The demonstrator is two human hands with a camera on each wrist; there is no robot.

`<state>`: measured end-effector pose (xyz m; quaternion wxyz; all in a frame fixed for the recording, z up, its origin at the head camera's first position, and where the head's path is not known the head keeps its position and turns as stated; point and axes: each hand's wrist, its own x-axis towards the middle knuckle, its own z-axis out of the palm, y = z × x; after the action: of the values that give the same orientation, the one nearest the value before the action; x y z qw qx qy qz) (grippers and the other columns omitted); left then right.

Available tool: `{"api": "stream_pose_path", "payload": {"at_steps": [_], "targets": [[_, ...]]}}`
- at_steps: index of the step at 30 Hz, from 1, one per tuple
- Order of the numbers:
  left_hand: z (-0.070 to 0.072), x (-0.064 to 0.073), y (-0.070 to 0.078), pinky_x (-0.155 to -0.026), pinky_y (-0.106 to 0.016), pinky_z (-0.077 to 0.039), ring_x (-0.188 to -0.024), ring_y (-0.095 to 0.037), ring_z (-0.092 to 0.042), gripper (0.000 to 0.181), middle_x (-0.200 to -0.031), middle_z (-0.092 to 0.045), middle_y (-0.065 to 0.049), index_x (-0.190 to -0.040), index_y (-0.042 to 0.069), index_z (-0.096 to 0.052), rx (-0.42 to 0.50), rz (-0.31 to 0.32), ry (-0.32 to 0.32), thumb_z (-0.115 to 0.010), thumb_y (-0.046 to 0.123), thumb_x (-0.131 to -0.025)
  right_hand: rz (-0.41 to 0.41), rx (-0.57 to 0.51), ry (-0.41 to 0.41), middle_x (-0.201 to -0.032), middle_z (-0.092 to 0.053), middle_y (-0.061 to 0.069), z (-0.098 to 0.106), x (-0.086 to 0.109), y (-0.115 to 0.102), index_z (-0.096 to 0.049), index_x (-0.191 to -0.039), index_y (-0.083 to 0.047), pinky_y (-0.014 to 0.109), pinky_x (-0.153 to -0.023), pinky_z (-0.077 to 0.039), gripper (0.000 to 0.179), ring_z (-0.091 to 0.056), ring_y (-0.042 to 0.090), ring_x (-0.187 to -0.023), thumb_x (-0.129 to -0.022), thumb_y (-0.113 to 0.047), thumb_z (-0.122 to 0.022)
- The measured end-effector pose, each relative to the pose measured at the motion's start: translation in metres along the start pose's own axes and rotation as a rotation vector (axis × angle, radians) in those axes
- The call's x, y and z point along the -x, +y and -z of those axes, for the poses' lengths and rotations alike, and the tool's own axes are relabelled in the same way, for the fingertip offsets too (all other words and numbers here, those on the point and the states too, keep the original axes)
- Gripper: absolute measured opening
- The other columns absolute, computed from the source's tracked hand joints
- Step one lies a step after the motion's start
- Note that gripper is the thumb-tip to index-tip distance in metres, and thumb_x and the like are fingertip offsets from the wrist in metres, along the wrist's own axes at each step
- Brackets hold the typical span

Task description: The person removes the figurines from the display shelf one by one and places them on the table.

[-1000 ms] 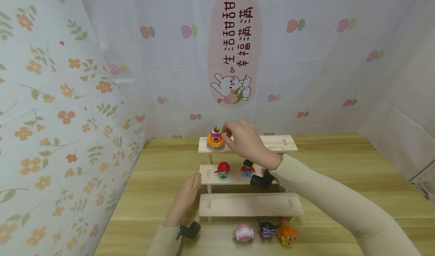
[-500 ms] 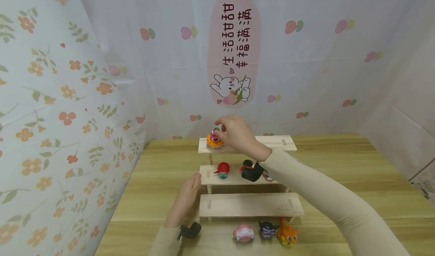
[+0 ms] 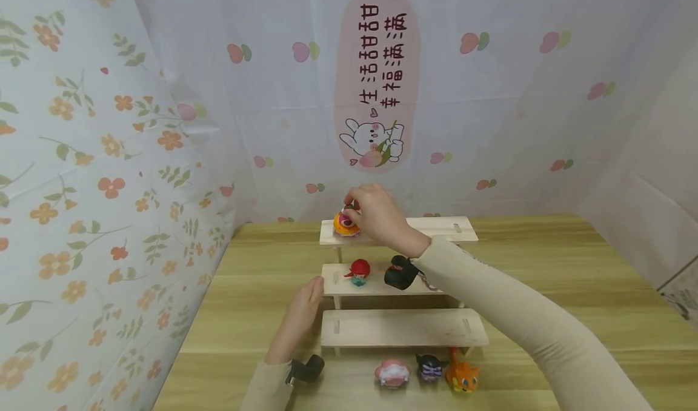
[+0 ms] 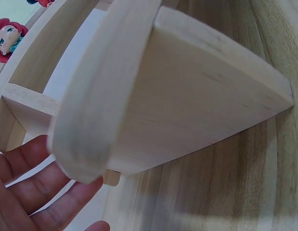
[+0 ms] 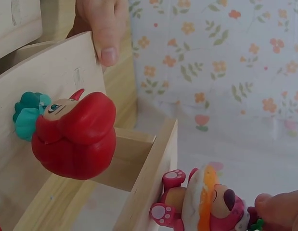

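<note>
A pink bear figurine [image 3: 346, 223] with an orange ring stands at the left end of the top shelf on a stepped wooden stand [image 3: 403, 327]. My right hand [image 3: 380, 216] pinches the small topping on its head; in the right wrist view the bear [image 5: 221, 204] has its feet against the shelf board. My left hand [image 3: 300, 311] holds the left end of the middle shelf. Its thumb shows on the board in the right wrist view, and its fingertips are partly hidden behind the wood in the left wrist view. Near it stands a red-haired figurine [image 3: 358, 271].
A dark-haired figurine on the middle shelf is mostly hidden by a black wrist camera [image 3: 400, 273]. Before the stand sit a pink figurine [image 3: 392, 374], a black-and-purple one [image 3: 431, 368] and an orange one [image 3: 462, 376]. Patterned cloth [image 3: 272, 114] hangs behind and left.
My right hand has moved left and slightly up, from beside the bear figurine to its top, and the fingers now pinch there. My left hand has stayed at the shelf end.
</note>
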<state>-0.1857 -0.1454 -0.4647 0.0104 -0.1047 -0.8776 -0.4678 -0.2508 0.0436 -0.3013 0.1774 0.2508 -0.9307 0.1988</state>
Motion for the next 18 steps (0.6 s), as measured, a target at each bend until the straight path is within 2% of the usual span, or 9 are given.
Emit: {"api": "stream_pose_path", "payload": {"at_steps": [3, 5, 11, 18], "targets": [[0.0002, 0.0000, -0.0006, -0.081, -0.042, -0.047, -0.083, -0.022, -0.053, 0.040, -0.079, -0.050, -0.007, -0.082, 0.008, -0.046, -0.003, 0.006, -0.005, -0.025, 0.031, -0.106, 0.000, -0.006, -0.002, -0.083, -0.062, 0.005, -0.0011, -0.0015, 0.0002, -0.067, -0.095, -0.008, 0.032, -0.074, -0.043, 0.013, -0.052, 0.022, -0.083, -0.088, -0.019, -0.069], [0.0002, 0.0001, -0.0012, -0.080, -0.042, -0.047, -0.083, -0.022, -0.052, 0.040, -0.079, -0.050, -0.007, -0.083, 0.007, -0.047, -0.004, 0.001, -0.007, -0.025, 0.031, -0.106, -0.003, -0.005, -0.003, -0.083, -0.061, 0.006, -0.0018, -0.0019, -0.0002, -0.067, -0.098, -0.007, 0.032, -0.074, -0.044, 0.015, -0.052, 0.023, -0.083, -0.088, -0.018, -0.069], [0.0004, 0.0007, -0.0018, -0.068, -0.034, -0.040, -0.070, -0.017, -0.042, 0.038, -0.070, -0.034, -0.001, -0.079, 0.007, -0.041, -0.001, -0.003, -0.006, -0.026, 0.030, -0.106, -0.014, 0.002, -0.009, -0.087, -0.064, 0.008, -0.0035, -0.0036, -0.0015, -0.069, -0.099, -0.003, 0.033, -0.077, -0.047, 0.018, -0.055, 0.023, -0.086, -0.089, -0.018, -0.068], [0.0006, 0.0006, 0.0007, -0.077, -0.040, -0.046, -0.079, -0.021, -0.049, 0.039, -0.078, -0.050, -0.007, -0.081, 0.007, -0.046, -0.025, 0.008, 0.014, -0.028, 0.031, -0.106, -0.026, -0.050, -0.001, -0.091, -0.065, 0.009, -0.0030, -0.0022, -0.0009, -0.070, -0.094, -0.003, 0.033, -0.078, -0.049, 0.013, -0.056, 0.023, -0.088, -0.089, -0.015, -0.067]]}}
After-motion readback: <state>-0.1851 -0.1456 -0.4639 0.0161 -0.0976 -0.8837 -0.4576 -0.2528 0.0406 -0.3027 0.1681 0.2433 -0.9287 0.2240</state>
